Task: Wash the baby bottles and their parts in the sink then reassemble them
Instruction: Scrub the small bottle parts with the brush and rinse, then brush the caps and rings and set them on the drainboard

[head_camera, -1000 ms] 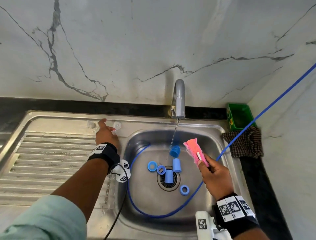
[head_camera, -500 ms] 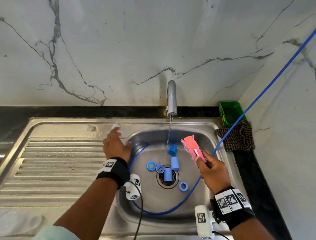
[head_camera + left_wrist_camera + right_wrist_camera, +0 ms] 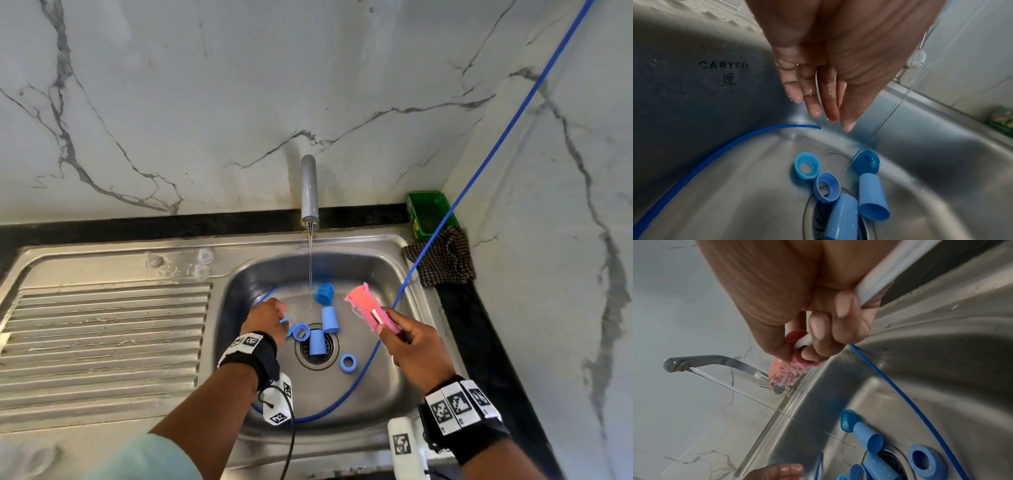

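Several blue bottle parts lie round the drain of the steel sink: a dark cap, two pale tube-shaped caps and rings. My left hand hovers low over the leftmost ring; its wet fingers are straight and hold nothing. My right hand grips the white handle of a pink sponge brush above the basin's right side. Three clear teats stand on the ledge left of the basin.
The tap runs a thin stream into the basin. A blue cable comes down from the upper right and loops round the sink floor. A green box and a checked cloth sit at the right corner. The ribbed drainboard lies left.
My left hand has left the ledge by the clear teats and come down into the basin over the blue rings. The right hand still holds the brush in about the same place.
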A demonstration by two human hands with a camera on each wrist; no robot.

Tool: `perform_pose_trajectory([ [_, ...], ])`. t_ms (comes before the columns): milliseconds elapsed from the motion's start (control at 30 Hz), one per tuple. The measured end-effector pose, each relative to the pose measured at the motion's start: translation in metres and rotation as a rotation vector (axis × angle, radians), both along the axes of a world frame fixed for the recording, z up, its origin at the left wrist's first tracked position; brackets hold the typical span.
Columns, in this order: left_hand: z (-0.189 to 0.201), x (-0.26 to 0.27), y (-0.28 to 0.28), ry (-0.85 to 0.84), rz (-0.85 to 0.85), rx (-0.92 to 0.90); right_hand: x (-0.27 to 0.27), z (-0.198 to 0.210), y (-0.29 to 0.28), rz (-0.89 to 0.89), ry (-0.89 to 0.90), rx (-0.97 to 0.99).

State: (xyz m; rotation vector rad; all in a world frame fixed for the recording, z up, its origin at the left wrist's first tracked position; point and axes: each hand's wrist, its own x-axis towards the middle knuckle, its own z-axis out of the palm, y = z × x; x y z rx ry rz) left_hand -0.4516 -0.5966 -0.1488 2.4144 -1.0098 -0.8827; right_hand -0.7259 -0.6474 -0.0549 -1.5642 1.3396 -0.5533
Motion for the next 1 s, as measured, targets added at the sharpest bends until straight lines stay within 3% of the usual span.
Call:
perform_pose_trajectory([
  [367, -0.045, 0.001, -0.031, -0.081, -0.167, 0.186, 0.011, -0.021, -0.038, 0.027, 0.02, 0.043],
  [600, -0.085, -0.012, -0.046, -0.206, -0.481, 0.329, 0.033, -0.037, -0.066, 0.106, 0.014, 0.077],
  [733, -0.094, -0.01, -0.054, -0.266, -0.571, 0.346, 0.04, -0.048, -0.077, 0.118, -0.004, 0.095],
  [833, -0.093, -0.005, -0.062, -0.236, -0.521, 0.275, 0.039, -0.054, -0.081, 0.101, -0.017, 0.105],
  [1000, -0.06, 0.0, -0.076, 0.066, -0.168, -0.04, 0.034, -0.053, -0.081, 0.038, -0.063, 0.104],
])
